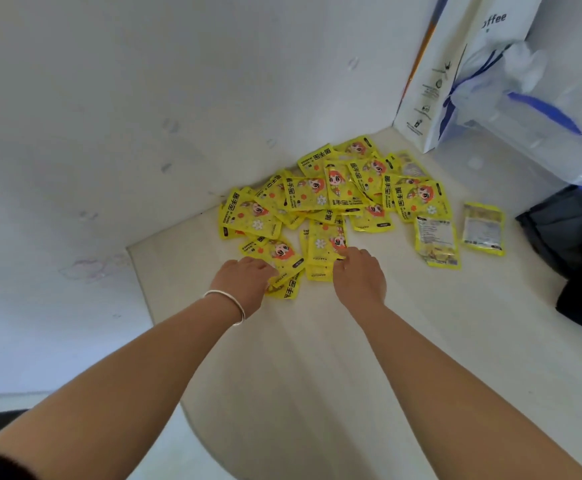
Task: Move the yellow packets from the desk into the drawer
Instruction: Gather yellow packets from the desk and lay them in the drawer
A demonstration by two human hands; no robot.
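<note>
Gathering step: left hand [244, 278] and right hand [359, 275] touch the nearest yellow packets [334, 195] on the counter [317, 358]; whether the fingers [348, 259] grasp, I cannot tell; next, pinch a bundle.

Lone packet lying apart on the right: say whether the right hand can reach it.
Probably yes: only bare desk lies between the right hand and the lone packet, and nothing covers it.

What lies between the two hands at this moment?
In the head view, the near edge of the yellow packets lies between the left hand and the right hand; closer to the wrists, only bare desk.
</note>
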